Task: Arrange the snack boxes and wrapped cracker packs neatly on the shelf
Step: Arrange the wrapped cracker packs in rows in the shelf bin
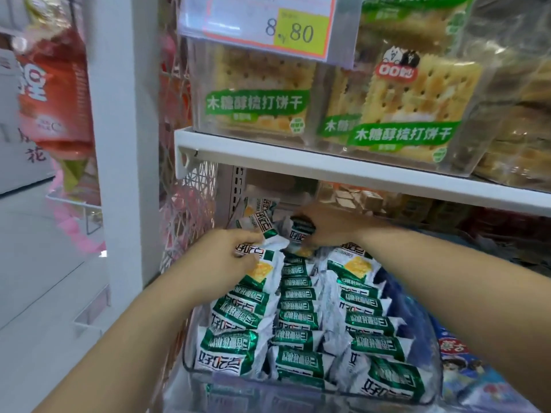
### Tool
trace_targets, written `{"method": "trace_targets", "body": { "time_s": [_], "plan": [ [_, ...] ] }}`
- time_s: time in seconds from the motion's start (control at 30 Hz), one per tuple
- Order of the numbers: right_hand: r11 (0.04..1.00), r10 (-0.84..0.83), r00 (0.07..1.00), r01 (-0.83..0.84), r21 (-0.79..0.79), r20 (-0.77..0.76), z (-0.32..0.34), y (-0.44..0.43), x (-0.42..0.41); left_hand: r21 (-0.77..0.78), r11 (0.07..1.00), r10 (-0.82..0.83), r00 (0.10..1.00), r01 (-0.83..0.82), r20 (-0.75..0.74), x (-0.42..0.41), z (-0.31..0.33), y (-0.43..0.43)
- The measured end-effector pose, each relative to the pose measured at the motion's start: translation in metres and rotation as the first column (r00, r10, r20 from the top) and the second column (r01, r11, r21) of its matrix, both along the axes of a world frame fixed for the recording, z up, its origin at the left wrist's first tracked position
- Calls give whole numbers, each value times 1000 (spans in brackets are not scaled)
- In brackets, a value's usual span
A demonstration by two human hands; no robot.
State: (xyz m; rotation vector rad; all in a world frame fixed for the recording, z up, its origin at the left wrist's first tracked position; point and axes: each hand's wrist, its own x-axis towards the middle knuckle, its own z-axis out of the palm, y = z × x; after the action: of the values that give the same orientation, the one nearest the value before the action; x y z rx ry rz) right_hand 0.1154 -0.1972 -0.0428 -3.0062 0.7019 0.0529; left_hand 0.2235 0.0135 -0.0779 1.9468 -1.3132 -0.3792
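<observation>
The left hand (226, 248) had its fingers and thumb curled round the top end of a green-and-white cracker pack (265, 263), pinching the crinkled wrapper. Just to its right, almost touching it, the right hand (331, 226) lay knuckles up, with its fingers bent over a second pack (301, 231) and gripping it from above. Both held packs sat at the far end of the rows of packs (298, 317), which ran from below the two hands toward the person, in three rough lines inside a clear bin (190, 365). More loose packs lay just beyond the hands, at the back of the shelf.

Above the hands ran a white shelf board (298, 159), carrying clear cracker boxes (256, 93) with green labels, side by side. A price tag (268, 25) reading 8.80 hung in front of them. Left of the left hand stood a white post (122, 114), and beyond it hung a red bag (53, 84). Below the right forearm, beside the bin, lay blue packets (465, 368).
</observation>
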Motion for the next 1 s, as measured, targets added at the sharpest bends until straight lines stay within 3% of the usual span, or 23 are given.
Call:
{"method": "trace_targets", "body": {
  "time_s": [0.13,0.3,0.47,0.53,0.7,0.77,0.87,1.0],
  "plan": [
    [1000,24,997,-23,16,-67,-5,2,6,15,1000,12,1000,-12,-16,0,0,0],
    [1000,-25,984,27,-10,176,-12,1,-7,16,1000,24,1000,-24,-14,0,0,0],
    [993,-6,999,1,-121,-35,-12,-6,-2,18,999,34,999,-34,7,-3,2,1],
    [997,28,1000,-28,-77,-7,-6,-5,-5,25,999,38,999,-38,7,-4,3,3],
    [989,-88,933,39,146,348,21,2,-46,24,999,40,999,-40,14,-4,2,3],
    [971,-153,944,89,223,291,28,9,-74,32,998,47,999,-48,24,-4,2,2],
    [986,-152,985,144,86,87,23,19,-107,38,998,57,998,-57,-3,-4,3,1],
    [980,-133,988,143,-139,77,15,21,-114,37,998,55,998,-55,-15,-5,4,3]
  ]
}}
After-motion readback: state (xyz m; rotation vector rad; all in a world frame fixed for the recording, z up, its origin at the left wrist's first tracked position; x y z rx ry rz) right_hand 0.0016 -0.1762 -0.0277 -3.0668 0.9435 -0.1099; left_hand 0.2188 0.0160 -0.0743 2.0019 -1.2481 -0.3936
